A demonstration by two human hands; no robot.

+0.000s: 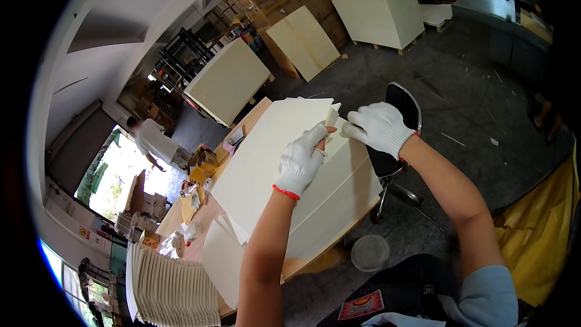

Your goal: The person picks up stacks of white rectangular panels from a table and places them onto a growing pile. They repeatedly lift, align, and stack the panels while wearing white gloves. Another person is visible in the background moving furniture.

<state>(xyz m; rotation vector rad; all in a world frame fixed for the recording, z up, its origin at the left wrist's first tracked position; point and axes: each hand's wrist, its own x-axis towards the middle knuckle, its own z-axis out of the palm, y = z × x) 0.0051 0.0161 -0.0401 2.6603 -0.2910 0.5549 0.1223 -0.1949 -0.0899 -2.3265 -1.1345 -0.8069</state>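
Large white sheets of card or board (pixel 260 157) lie piled on a wooden table (pixel 298 265) in front of me. My left hand (pixel 299 162), in a white glove with a red cuff and some fingertips bare, is closed at the far right corner of the top sheets. Raised sheet edges stand between the two hands there. My right hand (pixel 381 128), gloved the same way, has its fingers curled and pinched at that corner, just right of the left hand. Below both wrists, more white sheets (pixel 333 197) reach the table's edge.
Ridged white pieces (pixel 175 287) are stacked at the lower left. Tape, bags and a yellow box (pixel 203 172) lie along the table's left side. A black chair (pixel 411 106) and a round tub (pixel 370 253) stand to the right. Pallet stacks (pixel 378 15) and a person (pixel 154 139) are farther off.
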